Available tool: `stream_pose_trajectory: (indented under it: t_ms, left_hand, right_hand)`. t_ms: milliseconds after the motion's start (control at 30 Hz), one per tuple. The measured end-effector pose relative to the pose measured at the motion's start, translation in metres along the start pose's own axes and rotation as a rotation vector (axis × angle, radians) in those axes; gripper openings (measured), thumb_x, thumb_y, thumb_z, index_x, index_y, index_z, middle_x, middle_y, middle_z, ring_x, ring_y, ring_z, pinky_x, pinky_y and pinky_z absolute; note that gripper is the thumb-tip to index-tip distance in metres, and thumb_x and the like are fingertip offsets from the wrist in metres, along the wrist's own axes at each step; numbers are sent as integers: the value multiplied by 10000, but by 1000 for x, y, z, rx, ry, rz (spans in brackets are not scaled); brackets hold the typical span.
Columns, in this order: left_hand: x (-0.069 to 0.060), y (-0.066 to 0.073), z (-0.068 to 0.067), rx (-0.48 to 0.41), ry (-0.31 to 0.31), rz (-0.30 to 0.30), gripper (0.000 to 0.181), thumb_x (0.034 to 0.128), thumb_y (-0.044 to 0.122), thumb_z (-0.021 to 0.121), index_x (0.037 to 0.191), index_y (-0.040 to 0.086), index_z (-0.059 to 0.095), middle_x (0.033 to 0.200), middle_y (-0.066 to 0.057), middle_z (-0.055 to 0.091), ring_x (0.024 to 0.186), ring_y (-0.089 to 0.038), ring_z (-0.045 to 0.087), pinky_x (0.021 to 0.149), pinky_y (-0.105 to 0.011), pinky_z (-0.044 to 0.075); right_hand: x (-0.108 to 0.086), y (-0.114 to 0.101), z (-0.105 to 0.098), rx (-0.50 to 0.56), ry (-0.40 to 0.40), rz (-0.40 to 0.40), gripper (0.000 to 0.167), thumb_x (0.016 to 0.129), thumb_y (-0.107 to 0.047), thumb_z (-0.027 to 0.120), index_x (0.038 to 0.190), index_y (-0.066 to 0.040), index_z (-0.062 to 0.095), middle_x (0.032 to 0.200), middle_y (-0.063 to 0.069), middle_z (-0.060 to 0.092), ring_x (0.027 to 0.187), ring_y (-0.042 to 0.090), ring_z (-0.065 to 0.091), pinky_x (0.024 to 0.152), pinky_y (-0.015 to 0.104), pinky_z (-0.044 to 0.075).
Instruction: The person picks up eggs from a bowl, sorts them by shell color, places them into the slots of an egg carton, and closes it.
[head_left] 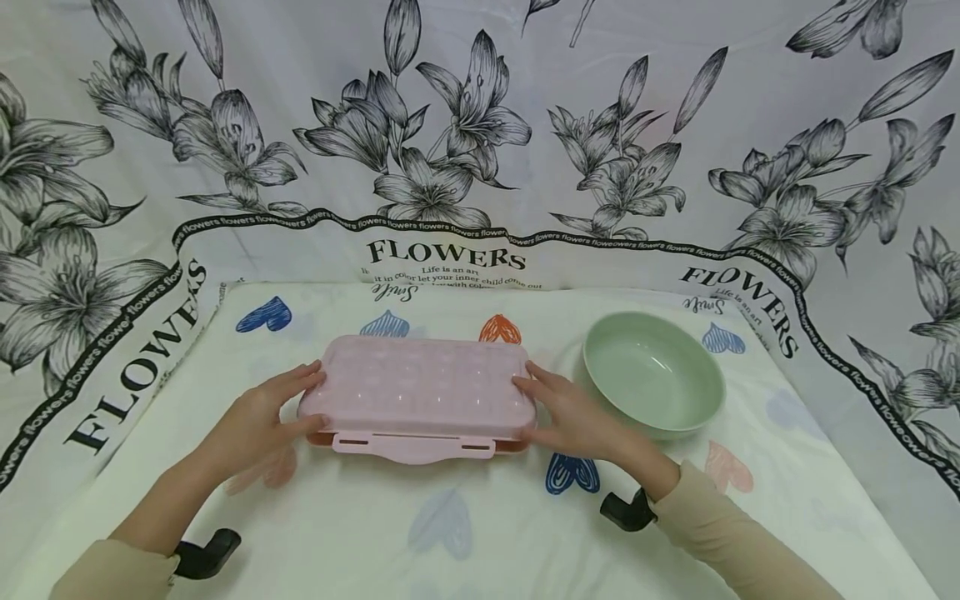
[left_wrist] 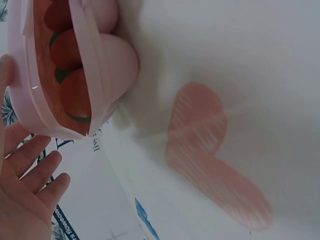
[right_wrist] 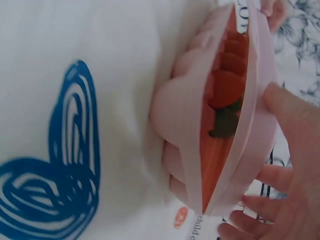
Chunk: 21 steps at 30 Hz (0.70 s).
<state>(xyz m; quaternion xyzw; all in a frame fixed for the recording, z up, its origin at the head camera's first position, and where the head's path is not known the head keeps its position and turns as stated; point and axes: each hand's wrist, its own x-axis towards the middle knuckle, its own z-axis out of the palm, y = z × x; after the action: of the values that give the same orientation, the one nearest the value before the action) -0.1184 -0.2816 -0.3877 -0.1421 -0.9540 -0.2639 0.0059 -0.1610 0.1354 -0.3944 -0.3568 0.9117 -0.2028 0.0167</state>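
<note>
A pink egg box [head_left: 420, 387] with a bumpy base lies at the middle of the table, its front latch flap sticking out. Its lid [right_wrist: 250, 150] is raised a little at the front. Through the gap show several round red, tomato-like pieces [left_wrist: 75, 95] with green parts. At the box's left end, my left hand [head_left: 262, 417] holds the lid between thumb and spread fingers. My right hand [head_left: 573, 412] holds the right end likewise, thumb at the front and fingers farther back. Part of the contents is hidden under the lid.
A green bowl [head_left: 656, 375] stands to the right of the box, just behind my right forearm. White cloth with printed hearts [head_left: 442, 525] covers the table. Behind and at the sides hangs a flower-printed curtain [head_left: 450, 125].
</note>
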Motion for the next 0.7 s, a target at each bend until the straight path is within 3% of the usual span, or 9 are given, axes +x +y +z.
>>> stream_pose_trajectory:
  t_ms: [33,167,333,533,700]
  left_hand:
    - [-1,1,1,0,-1,10,701,806,475,651,1332,44,482,1437,-113,397,1301,-385,354,977,-566,350]
    - [-3,3,9,70,9,34,650,809,490,638,1299,77,529,1427,-97,415,1284,-366,392,966,-535,383]
    - [-8,4,21,166,60,104,542,821,325,684,1270,50,555,1405,-124,439,1239,-369,443,864,-480,482]
    - [-13,6,33,243,131,174,537,756,225,745,1229,27,586,1361,-138,486,1218,-345,476,774,-442,530]
    - [-13,12,34,240,84,123,668,719,327,768,1256,-2,546,1409,-153,424,1271,-353,413,836,-497,498]
  right_hand:
    - [0,0,2,-14,10,-27,678,812,-402,666,1353,-54,451,1442,203,345,1299,358,376,1022,461,390]
    - [-1,-4,8,-73,26,-166,588,821,-287,684,1314,-31,490,1425,162,389,1328,322,346,1065,419,346]
    - [2,-13,19,-106,39,-296,564,835,-249,676,1322,-34,487,1412,141,420,1329,314,349,1076,418,329]
    - [4,-19,32,-192,90,-366,617,810,-316,692,1313,-26,485,1379,151,453,1277,299,423,1048,424,371]
    - [6,-20,37,-205,157,-377,622,769,-298,732,1284,-28,511,1349,140,478,1239,271,461,1035,409,389]
